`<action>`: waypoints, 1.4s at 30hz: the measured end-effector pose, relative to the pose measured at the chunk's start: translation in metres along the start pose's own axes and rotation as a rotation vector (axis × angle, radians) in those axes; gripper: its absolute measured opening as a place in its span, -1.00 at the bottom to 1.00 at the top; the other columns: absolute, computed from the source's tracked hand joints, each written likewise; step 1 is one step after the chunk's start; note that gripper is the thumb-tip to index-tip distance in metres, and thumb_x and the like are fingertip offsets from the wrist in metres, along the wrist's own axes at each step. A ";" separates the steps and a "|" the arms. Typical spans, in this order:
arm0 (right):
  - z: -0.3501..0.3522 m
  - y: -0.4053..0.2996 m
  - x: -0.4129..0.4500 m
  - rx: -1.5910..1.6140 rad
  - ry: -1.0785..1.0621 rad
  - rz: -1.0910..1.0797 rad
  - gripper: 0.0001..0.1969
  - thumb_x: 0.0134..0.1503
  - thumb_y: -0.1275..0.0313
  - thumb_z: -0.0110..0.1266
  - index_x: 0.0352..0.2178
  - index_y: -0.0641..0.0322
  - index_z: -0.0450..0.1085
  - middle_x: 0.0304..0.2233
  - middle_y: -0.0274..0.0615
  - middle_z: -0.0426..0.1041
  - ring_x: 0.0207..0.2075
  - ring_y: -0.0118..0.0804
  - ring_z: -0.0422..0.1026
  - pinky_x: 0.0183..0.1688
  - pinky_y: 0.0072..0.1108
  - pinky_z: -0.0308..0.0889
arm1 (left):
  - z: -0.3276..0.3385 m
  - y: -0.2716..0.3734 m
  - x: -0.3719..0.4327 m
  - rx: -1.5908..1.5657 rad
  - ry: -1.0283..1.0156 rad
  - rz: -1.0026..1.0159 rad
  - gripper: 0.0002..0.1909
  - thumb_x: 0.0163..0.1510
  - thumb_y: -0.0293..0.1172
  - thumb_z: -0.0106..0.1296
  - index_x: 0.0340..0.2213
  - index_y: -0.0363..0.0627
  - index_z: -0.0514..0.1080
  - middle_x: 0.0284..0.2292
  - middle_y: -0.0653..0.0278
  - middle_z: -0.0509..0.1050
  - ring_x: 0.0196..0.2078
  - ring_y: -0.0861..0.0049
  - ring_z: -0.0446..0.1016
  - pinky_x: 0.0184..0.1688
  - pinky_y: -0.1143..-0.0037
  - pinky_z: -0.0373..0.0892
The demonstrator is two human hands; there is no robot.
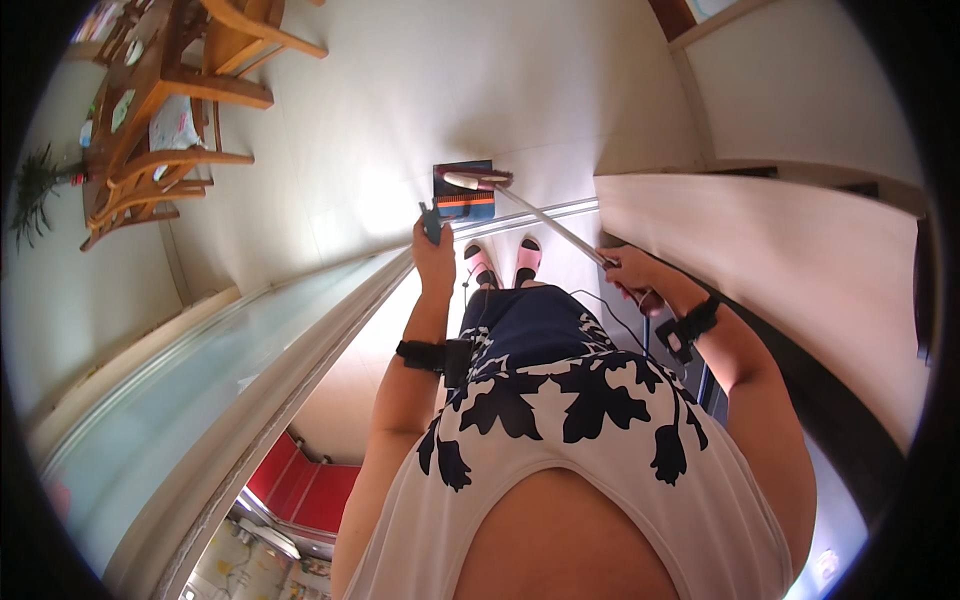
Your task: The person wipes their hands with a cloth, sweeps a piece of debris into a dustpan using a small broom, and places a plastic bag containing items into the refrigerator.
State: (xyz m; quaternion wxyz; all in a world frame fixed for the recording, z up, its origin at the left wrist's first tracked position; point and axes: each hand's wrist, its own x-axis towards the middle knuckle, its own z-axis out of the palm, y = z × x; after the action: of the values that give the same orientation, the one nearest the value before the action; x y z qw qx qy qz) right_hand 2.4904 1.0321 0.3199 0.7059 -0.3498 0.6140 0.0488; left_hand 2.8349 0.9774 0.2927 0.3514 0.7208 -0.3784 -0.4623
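Note:
My left hand [433, 259] is closed around the dark upper end of a dustpan's handle [430, 223]. Below it, the blue dustpan [474, 210] with an orange strip and a row of comb teeth is at the floor, just past the door track. My right hand [634, 274] grips a broom by its pale stick [559, 227], near the brown grip end. The broom head [469, 181], whitish with dark reddish bristles, is over the dustpan and covers part of it. Whether bristles touch the pan cannot be told.
A metal sliding-door track [525, 217] crosses the floor before my pink slippers [528, 257]. On the left runs a frosted glass door [225, 360]; on the right, a pale panel [765, 247]. Wooden chairs [169, 159] and a table [142, 97] stand farther off. Cables hang by my legs.

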 end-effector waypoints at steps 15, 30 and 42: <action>0.170 0.052 -0.107 0.242 0.187 0.045 -0.36 -0.05 0.58 -0.03 0.11 0.01 0.05 -0.62 -0.17 0.35 -0.71 -0.42 0.32 -0.62 -0.59 0.30 | -0.046 0.015 0.036 0.268 -0.418 0.340 -0.62 -0.02 -0.39 0.00 -0.16 -0.32 0.27 -0.50 0.20 0.38 -0.51 0.53 0.32 -0.45 0.54 0.24; 0.518 0.137 -0.246 1.064 0.586 -0.052 -0.42 -0.02 0.59 -0.04 0.09 0.19 0.08 -0.30 -0.21 0.42 -0.34 -0.55 0.32 -0.25 -0.74 0.25 | -0.082 0.041 -0.073 0.424 -1.025 0.632 -0.63 -0.04 -0.37 0.05 -0.21 -0.31 0.30 -0.50 0.29 0.38 -0.49 0.60 0.31 -0.41 0.57 0.26; 0.810 0.213 -0.290 1.654 0.860 -0.069 -0.46 0.01 0.58 -0.10 0.07 0.35 0.07 -0.06 -0.09 0.31 -0.11 -0.42 0.30 -0.04 -0.69 0.18 | -0.102 0.004 -0.324 0.544 -1.502 0.379 -0.86 0.05 -0.35 0.00 -0.42 -0.11 0.29 -0.75 0.59 0.09 -0.78 0.88 -0.02 -0.76 0.73 -0.08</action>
State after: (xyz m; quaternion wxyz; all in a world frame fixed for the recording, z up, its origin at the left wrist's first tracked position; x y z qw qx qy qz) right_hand 2.9893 1.7447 0.4896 0.4435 0.2580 0.6517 -0.5586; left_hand 2.8368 1.2734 0.4590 -0.1105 0.2032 -0.7272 -0.6463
